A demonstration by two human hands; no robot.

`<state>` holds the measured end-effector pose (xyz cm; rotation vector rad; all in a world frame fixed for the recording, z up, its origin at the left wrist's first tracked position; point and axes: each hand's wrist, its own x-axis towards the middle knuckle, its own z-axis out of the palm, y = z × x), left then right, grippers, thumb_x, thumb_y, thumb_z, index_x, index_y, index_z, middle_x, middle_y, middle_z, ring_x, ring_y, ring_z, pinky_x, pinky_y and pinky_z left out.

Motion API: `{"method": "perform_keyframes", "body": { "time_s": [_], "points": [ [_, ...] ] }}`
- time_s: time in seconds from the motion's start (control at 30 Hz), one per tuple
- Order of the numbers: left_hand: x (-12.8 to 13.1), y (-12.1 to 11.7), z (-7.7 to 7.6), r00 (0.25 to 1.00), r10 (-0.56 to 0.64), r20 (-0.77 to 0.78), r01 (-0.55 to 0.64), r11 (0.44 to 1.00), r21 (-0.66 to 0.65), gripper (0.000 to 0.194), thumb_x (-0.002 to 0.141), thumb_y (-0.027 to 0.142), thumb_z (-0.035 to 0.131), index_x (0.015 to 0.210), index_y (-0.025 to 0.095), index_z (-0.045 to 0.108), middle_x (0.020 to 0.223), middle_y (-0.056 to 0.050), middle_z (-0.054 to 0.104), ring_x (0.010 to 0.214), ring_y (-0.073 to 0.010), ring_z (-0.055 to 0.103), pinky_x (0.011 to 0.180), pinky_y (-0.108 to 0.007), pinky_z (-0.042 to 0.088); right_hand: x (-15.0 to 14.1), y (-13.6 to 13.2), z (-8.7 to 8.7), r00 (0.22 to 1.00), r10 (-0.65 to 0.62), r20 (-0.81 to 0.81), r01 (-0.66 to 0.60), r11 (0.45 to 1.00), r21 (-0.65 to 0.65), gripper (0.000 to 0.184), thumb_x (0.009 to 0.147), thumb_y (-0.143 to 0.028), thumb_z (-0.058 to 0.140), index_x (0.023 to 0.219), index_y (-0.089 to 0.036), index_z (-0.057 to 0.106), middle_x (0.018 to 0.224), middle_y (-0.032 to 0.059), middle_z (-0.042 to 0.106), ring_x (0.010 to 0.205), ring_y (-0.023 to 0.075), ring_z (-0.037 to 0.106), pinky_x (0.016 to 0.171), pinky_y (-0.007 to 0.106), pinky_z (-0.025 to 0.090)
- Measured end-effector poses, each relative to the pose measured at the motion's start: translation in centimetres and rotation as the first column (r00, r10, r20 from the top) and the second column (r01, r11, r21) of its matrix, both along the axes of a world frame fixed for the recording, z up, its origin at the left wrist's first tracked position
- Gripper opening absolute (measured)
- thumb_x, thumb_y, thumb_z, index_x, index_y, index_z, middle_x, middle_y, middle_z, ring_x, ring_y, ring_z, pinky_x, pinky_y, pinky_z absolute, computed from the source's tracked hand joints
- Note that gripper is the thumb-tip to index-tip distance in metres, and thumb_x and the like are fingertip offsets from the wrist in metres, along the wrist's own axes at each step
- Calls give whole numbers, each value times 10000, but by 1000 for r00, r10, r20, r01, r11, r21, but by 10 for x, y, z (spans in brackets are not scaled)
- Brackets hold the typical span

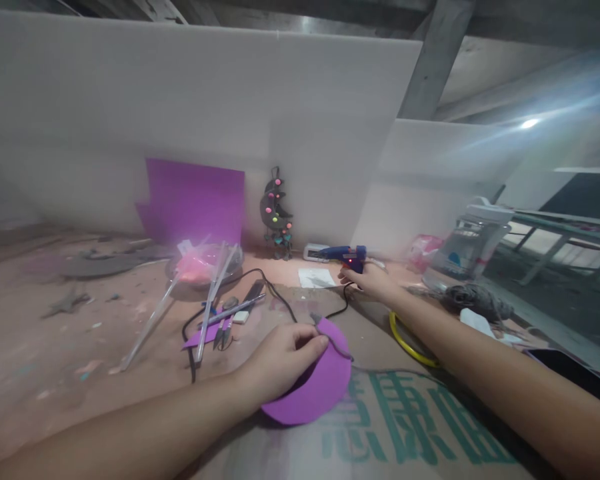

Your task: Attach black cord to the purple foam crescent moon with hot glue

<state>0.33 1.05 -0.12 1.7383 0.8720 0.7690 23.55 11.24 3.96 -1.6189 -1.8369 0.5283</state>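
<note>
My left hand [286, 360] is closed on a round purple sheet piece [325, 390], its thumb pressed near the upper edge. A thin grey cord [337, 348] lies across that edge, and a small grey tip sticks out above it. Farther off to the right, my right hand [370, 281] has its fingers around the handle of a blue hot glue gun [347, 255]. A red light glows on the gun's side, and its nozzle points left. Beneath the gun lies a white paper square [316, 278]. The gun's black cable [275, 293] runs left across the table.
Scissors, a pen and clear sticks [213, 300] lie left, by a bag of pink bits [200, 263]. A purple sheet [195, 200] and a grey moon ornament [276, 210] stand against the white wall. Right are a yellow ring [410, 347], grey yarn [477, 301] and a clear jug [460, 250].
</note>
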Motion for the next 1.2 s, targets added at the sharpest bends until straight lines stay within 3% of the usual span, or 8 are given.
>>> {"method": "perform_keyframes", "body": {
  "time_s": [0.13, 0.27, 0.33, 0.47, 0.6, 0.83, 1.03, 1.2],
  "points": [
    [0, 0, -1, 1000, 25, 3, -25, 1000, 11, 360, 902, 444, 482, 792, 135, 631, 686, 17, 542, 677, -130, 487, 628, -225, 357, 1, -29, 2, 988, 69, -142, -70, 997, -6, 232, 845, -265, 522, 956, -125, 669, 1025, 134, 731, 905, 207, 711, 780, 293, 536],
    [-1, -2, 1, 999, 42, -2, -42, 999, 11, 362, 890, 450, 496, 736, 142, 609, 666, 22, 530, 648, -125, 475, 627, -229, 365, 1, -69, 0, 930, 138, -342, -110, 989, 103, 277, 836, -369, 586, 1037, -190, 651, 1117, 107, 706, 988, 234, 687, 888, 380, 517],
    [-1, -3, 2, 998, 56, -12, -56, 998, 30, 356, 884, 437, 506, 701, 143, 592, 655, 24, 526, 640, -124, 474, 624, -231, 366, 1, -90, -3, 940, 139, -312, -106, 987, 119, 257, 837, -401, 584, 987, -209, 662, 1064, 90, 719, 990, 244, 679, 913, 400, 506],
    [0, -3, 3, 997, 66, -39, -63, 995, 81, 334, 883, 403, 505, 684, 147, 587, 661, 21, 553, 644, -129, 492, 626, -235, 373, 5, -117, -14, 995, 82, -63, -75, 993, 94, 254, 849, -462, 547, 901, -255, 686, 920, 54, 734, 897, 271, 680, 851, 416, 526],
    [0, -3, 3, 994, 69, -83, -60, 992, 109, 327, 887, 402, 498, 712, 146, 599, 698, 9, 590, 665, -137, 514, 622, -234, 380, 10, -124, -26, 997, -63, 54, 57, 993, 107, 326, 790, -551, 589, 916, -276, 711, 899, 55, 746, 909, 336, 673, 804, 458, 535],
    [-3, -5, 8, 984, 71, -163, -37, 979, 202, 339, 904, 395, 468, 745, 150, 641, 716, 2, 617, 658, -137, 520, 602, -231, 372, -2, -133, -17, 986, 145, -84, -142, 989, 42, 296, 831, -506, 542, 961, -284, 690, 1007, 39, 734, 1002, 297, 664, 926, 430, 513],
    [-4, -3, 9, 972, 119, -202, -59, 958, 280, 346, 905, 371, 447, 686, 155, 605, 667, 6, 573, 639, -137, 504, 593, -239, 362, -1, -138, -21, 990, 115, -82, -107, 990, 93, 215, 776, -504, 620, 776, -290, 609, 766, 41, 700, 744, 272, 662, 693, 402, 551],
    [-4, -3, 8, 978, 115, -174, -65, 961, 268, 342, 903, 364, 453, 665, 156, 584, 646, 21, 547, 618, -122, 479, 607, -242, 354, 0, -136, -18, 986, 159, -40, -156, 985, 76, 200, 789, -463, 606, 729, -274, 632, 728, 43, 682, 709, 260, 654, 681, 398, 543]
  ]
}}
